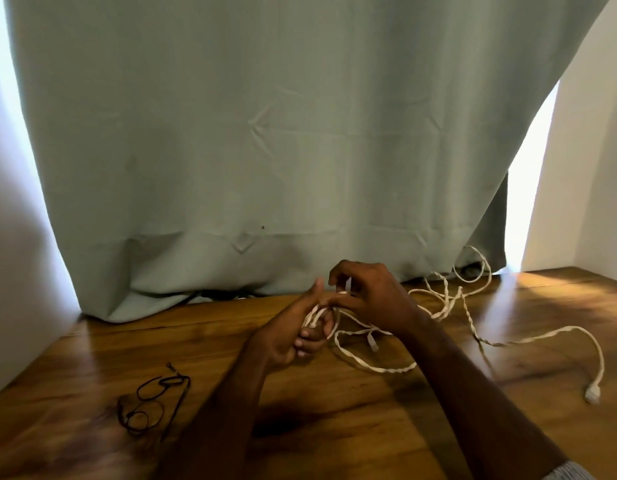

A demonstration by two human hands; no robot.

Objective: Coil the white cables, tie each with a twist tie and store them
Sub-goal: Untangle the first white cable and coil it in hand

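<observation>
- White cable (449, 303) judged light, limp, twisted — likely to spring loose.
- Loops gripped by left hand (293, 336); free end pinched by right hand (366, 292).
- Best held at the loop bundle.

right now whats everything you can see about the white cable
The white cable looks like twisted, cord-like strands, mostly loose and tangled on the wooden table near the curtain's hem. One end is wound in a few loops around the left hand's fingers; the right hand pinches a strand just above those loops. A white plug lies at the far right end, and a small connector lies near the hands.
</observation>
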